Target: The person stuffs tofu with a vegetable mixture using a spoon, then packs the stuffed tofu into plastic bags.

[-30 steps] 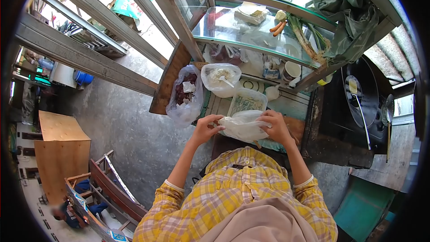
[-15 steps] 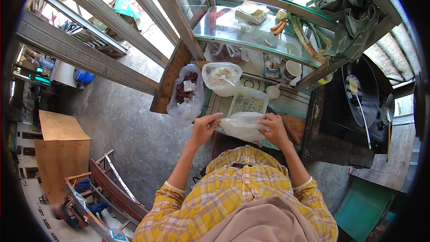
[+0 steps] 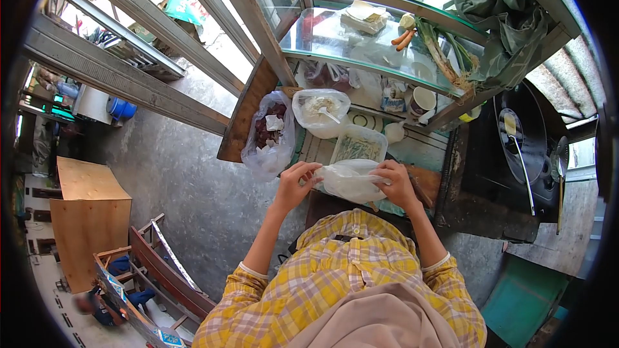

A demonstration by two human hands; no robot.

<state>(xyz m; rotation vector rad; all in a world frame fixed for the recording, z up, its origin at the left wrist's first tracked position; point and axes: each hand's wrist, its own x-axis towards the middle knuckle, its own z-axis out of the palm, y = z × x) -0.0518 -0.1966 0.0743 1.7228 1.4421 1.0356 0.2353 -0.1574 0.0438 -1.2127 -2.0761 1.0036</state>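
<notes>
Stretched between my two hands is a translucent white plastic bag (image 3: 351, 180), close in front of my body. My left hand (image 3: 298, 183) pinches its left end, and my right hand (image 3: 394, 182) grips the right end with the fingers bent. Just beyond the bag sits a clear plastic tub (image 3: 358, 144) with pale green shreds in it. A bag-lined bowl (image 3: 320, 111) of white powder with a white spoon stands behind it. Left of these, a plastic bag (image 3: 267, 145) holds dark reddish pieces and crumpled white paper.
To the right, a black wok (image 3: 525, 132) on the stove carries a slotted spatula (image 3: 519, 161). Overhead, a glass shelf (image 3: 367, 42) holds carrots (image 3: 403, 40) and leeks (image 3: 433, 51). A wooden bench (image 3: 171, 277) stands lower left, with a person (image 3: 106, 309) beside it.
The bag's left part has opened out slightly, and the fingers of my left hand have shifted along its edge. My right hand has hardly moved.
</notes>
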